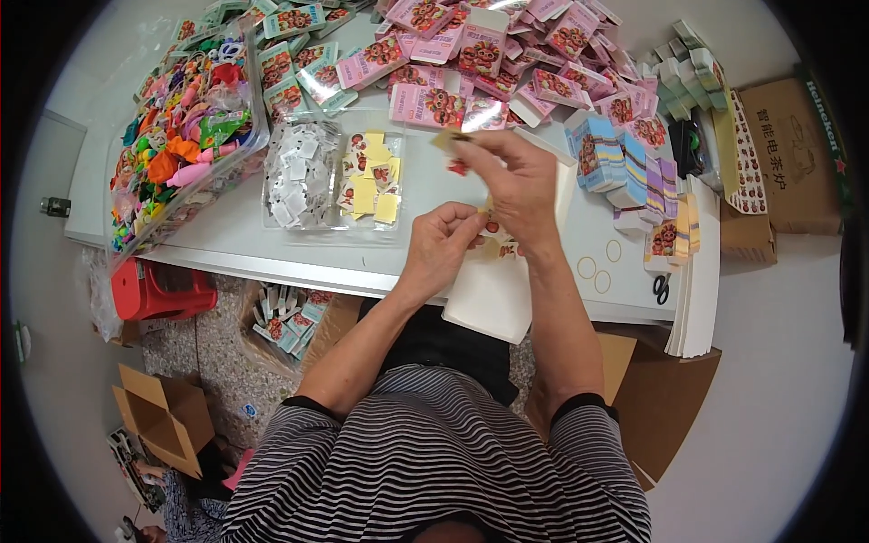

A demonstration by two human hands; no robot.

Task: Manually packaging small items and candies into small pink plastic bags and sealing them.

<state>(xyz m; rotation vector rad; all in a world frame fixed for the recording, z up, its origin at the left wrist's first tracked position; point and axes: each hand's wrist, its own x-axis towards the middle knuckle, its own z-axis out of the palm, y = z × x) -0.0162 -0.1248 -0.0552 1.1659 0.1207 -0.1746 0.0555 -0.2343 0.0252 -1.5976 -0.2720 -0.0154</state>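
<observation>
My left hand (pixel 442 242) is closed in a pinch on a strip of small red-printed stickers (pixel 491 226) above the table's front edge. My right hand (pixel 520 181) is raised just beyond it, its fingertips pinching a small yellow-backed sticker (pixel 445 139), somewhat blurred. Beneath both hands a long cream-white sheet (pixel 489 303) hangs partly over the edge. Left of the hands, a clear plastic tray (pixel 398 136) has two compartments. One holds small white bags or papers (pixel 294 172); the other holds yellow-backed sticker pieces (pixel 364 201).
A clear bin (pixel 258 136) of colourful small toys stands at the left. Pink boxes (pixel 434 104) and green boxes (pixel 317 68) heap at the back. Banded blue box stacks (pixel 602 154), rubber bands (pixel 602 282) and black scissors (pixel 662 289) lie right. A red stool (pixel 172 290) stands below.
</observation>
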